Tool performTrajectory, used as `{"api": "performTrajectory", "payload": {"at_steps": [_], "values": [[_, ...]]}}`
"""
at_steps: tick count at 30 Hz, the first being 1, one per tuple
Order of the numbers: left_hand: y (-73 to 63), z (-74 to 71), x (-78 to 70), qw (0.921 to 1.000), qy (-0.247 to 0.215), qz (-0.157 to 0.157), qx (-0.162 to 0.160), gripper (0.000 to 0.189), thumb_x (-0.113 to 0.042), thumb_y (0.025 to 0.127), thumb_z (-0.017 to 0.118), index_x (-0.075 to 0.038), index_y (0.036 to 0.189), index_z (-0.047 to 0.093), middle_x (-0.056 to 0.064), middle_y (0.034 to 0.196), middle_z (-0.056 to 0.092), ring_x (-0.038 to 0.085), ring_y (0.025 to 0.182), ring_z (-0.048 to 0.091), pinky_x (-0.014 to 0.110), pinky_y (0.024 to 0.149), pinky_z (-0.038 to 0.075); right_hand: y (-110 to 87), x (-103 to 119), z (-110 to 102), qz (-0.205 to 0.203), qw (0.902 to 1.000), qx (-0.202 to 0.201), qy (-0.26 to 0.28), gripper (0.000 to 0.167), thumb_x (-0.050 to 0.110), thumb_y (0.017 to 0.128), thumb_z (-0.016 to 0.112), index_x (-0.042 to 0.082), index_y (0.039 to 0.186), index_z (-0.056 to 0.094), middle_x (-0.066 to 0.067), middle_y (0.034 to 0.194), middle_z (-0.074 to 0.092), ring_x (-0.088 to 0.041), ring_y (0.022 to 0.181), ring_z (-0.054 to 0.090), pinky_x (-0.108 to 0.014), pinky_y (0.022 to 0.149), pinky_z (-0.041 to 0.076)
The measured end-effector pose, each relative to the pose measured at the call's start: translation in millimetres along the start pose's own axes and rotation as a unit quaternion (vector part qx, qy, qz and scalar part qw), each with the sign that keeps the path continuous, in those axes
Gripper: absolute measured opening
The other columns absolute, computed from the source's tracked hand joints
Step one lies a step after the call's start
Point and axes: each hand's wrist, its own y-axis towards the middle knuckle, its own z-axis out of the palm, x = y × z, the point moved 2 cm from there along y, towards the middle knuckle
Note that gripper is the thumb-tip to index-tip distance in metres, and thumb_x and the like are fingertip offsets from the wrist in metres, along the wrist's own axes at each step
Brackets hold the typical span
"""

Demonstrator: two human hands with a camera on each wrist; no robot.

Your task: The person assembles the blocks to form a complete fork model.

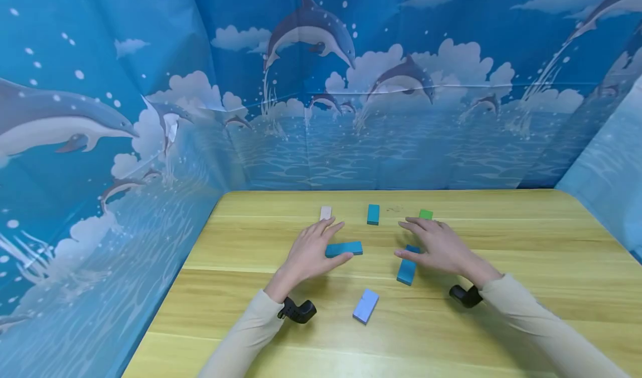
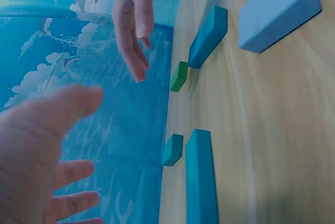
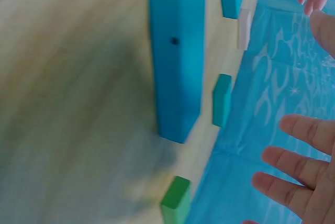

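My left hand hovers with spread fingers at the left end of a long blue block, holding nothing. Over another blue block, my right hand is spread too, its thumb crossing above the block in the head view. That block fills much of the right wrist view, apart from the fingers. Behind the left fingertips lies a pale pinkish block, partly covered. A green block shows just past the right fingers. Nearest the person is a periwinkle block, lying at a slant.
A shorter blue block lies toward the back of the wooden table, between the two hands. Blue dolphin-printed sheeting rises behind the table and along its sides. Each wrist wears a black camera mount.
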Motion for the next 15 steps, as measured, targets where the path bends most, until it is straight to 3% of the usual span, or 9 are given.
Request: {"api": "performTrajectory", "payload": {"at_steps": [6, 15], "values": [[-4.5, 5.1, 1.0, 0.9992, -0.036, -0.005, -0.017, 0.06, -0.052, 0.093, 0.053, -0.017, 0.141, 0.048, 0.006, 0.142, 0.045, 0.027, 0.127, 0.043, 0.049, 0.098, 0.037, -7.8, -5.8, 12.8, 0.024, 0.9996, 0.009, 0.011, 0.08, 0.068, 0.083, 0.055, 0.005, 0.132, 0.055, -0.018, 0.127, 0.053, -0.039, 0.113, 0.051, -0.059, 0.089, 0.038], [-9.6, 8.6, 2.6, 0.9949, -0.082, -0.011, -0.058, 0.045, -0.039, 0.094, 0.058, -0.015, 0.132, 0.058, 0.005, 0.131, 0.055, 0.023, 0.12, 0.05, 0.044, 0.094, 0.042, -18.6, -11.7, 23.7, 0.046, 0.9983, 0.011, 0.033, 0.084, 0.068, 0.077, 0.062, 0.001, 0.126, 0.058, -0.018, 0.119, 0.055, -0.038, 0.108, 0.052, -0.054, 0.086, 0.043]]}}
